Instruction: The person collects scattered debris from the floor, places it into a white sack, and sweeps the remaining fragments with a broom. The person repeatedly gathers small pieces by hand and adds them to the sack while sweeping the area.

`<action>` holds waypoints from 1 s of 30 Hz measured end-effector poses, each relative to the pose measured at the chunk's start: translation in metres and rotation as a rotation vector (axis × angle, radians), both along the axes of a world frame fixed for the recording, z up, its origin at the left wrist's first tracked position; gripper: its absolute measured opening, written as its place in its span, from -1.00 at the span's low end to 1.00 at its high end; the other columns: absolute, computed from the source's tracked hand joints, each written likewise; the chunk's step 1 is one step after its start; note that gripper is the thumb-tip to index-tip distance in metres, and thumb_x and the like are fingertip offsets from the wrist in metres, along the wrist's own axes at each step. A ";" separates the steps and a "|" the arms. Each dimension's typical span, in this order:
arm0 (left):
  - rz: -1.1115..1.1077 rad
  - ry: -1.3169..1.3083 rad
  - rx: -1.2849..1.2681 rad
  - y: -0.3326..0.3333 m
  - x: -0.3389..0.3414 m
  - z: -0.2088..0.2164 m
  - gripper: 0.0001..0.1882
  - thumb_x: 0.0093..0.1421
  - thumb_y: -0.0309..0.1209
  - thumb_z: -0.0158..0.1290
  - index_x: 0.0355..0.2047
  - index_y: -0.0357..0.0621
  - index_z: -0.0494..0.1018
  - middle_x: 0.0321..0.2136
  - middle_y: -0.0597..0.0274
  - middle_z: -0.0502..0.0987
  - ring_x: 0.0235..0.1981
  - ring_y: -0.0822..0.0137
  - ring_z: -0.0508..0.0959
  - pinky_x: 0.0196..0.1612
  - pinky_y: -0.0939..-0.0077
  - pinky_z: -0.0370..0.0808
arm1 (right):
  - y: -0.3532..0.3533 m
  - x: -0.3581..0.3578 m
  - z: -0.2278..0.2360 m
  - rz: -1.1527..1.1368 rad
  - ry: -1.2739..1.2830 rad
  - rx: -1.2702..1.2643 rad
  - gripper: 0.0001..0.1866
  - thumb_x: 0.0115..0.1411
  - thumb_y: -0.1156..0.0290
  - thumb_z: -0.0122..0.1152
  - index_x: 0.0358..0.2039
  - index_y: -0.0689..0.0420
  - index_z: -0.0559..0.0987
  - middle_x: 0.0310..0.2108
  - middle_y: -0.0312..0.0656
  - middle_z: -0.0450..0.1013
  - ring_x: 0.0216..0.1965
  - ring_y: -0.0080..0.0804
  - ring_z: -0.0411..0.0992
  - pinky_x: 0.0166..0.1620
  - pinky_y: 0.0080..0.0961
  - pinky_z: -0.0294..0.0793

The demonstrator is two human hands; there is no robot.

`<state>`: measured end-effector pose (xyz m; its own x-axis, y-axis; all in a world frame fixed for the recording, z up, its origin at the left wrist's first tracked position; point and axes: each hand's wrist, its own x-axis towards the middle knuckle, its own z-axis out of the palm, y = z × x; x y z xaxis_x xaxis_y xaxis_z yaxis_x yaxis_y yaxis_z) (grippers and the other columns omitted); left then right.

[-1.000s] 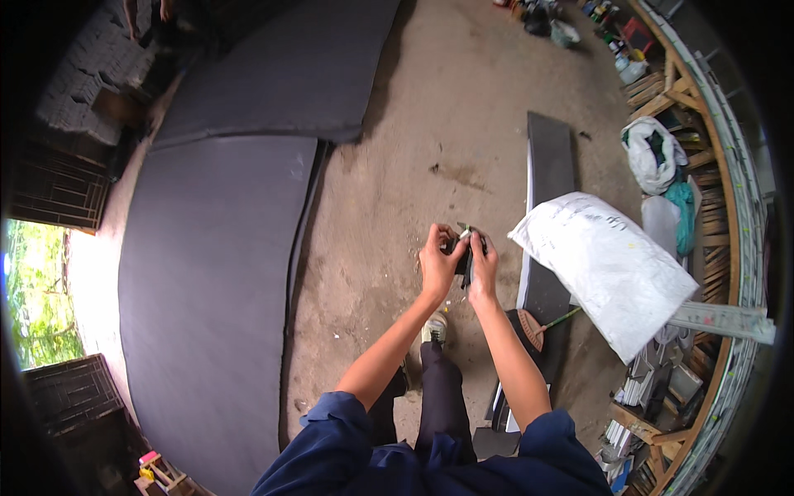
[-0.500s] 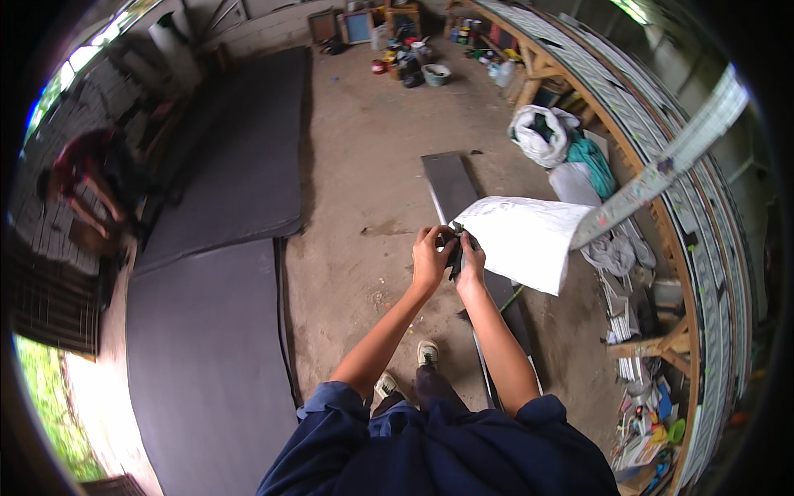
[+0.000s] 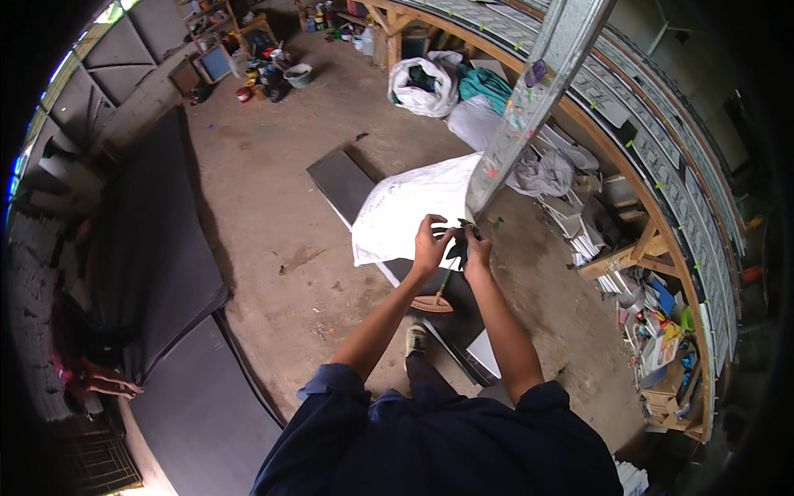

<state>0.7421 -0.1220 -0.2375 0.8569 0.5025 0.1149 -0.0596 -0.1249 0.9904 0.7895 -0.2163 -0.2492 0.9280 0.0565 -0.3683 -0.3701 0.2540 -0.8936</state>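
My left hand (image 3: 428,250) and my right hand (image 3: 477,251) are raised in front of me, close together. Between them is a small, crumpled black thing (image 3: 456,248), perhaps cloth or plastic; its kind is not clear. Thumb and fingers of my right hand pinch it, and my left hand's bent fingers grip its other side. Just behind and below my hands is a large white sheet (image 3: 413,202) with faint marks, its right edge against a metal post (image 3: 529,99). Beneath my hands lies a tool with a green handle and a fan-shaped, salmon-coloured head (image 3: 432,304).
A long dark board (image 3: 341,180) lies on the floor. Large dark mats (image 3: 203,397) cover the left side, where another person's hands (image 3: 112,384) reach toward them. White and teal sacks (image 3: 484,87) sit by a wooden rack (image 3: 691,331). A pale bucket (image 3: 298,76) stands far back.
My view has swung to the right, so the post and sheet now stand before me. Both hands still hold the black thing. The fan-shaped tool head has come into sight.
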 end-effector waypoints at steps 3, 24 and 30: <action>0.077 0.093 0.079 -0.006 0.047 -0.045 -0.75 -0.03 -0.47 0.07 -0.35 -0.26 0.29 -0.34 0.05 0.35 -0.40 0.25 0.49 -0.35 0.46 0.44 | -0.031 0.049 -0.028 -0.096 0.074 -0.081 -0.84 0.05 0.41 0.11 -0.44 0.27 0.46 -0.52 -0.18 0.44 -0.57 -0.45 0.41 -0.51 -0.58 0.35; 0.403 0.329 0.166 0.040 0.064 -0.116 -0.66 0.18 -0.28 -0.24 -0.44 -0.37 0.34 -0.61 -0.22 0.37 -0.50 -0.19 0.36 -0.42 0.14 0.26 | 0.047 0.124 -0.104 0.066 -0.056 -0.146 -0.68 0.08 0.31 0.04 -0.21 0.25 0.40 -0.32 -0.15 0.39 -0.31 -0.37 0.34 -0.22 -0.47 0.28; 0.475 0.384 0.088 0.094 0.022 -0.074 -0.62 0.19 -0.23 -0.26 -0.46 -0.37 0.34 -0.66 -0.19 0.37 -0.57 -0.09 0.39 -0.44 0.19 0.28 | 0.114 0.099 -0.102 0.583 -0.223 -0.469 -0.46 0.10 0.02 -0.10 -0.10 0.23 0.36 -0.18 0.00 0.37 -0.11 -0.14 0.31 -0.06 -0.38 0.23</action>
